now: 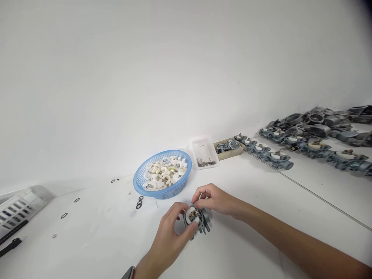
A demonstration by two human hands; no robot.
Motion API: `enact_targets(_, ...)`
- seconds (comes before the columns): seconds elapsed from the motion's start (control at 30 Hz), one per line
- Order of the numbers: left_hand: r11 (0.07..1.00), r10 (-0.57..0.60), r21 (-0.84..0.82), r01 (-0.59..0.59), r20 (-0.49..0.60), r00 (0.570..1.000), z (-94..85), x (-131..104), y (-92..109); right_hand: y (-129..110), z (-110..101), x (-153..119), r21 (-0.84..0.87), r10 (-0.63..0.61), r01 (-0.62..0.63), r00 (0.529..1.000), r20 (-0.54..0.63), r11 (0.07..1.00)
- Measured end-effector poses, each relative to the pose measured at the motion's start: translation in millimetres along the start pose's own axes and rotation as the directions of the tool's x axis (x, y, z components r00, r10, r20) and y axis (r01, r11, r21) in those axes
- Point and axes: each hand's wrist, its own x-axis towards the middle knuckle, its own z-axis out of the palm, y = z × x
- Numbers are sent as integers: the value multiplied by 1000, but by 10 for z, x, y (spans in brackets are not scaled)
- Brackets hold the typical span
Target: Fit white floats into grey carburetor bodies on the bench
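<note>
Here, a small metal part [197,219] is gripped by the left hand [170,232] and right hand [213,199] at lower centre; its white float seems already seated

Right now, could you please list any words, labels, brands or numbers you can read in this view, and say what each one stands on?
No text can be read anywhere in this view.
The clear plastic tray carries a small dark mark on its base, too small and blurred to read.
The metal part held between the left hand and right hand shows no legible marking.
The blue basket bears no label.
</note>
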Motion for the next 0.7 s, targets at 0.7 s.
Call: enact_targets(0.7,991,127,66,-119,-122,984,28,-12,-16,-25,-187,-37,-230,-215,253,960,177,940)
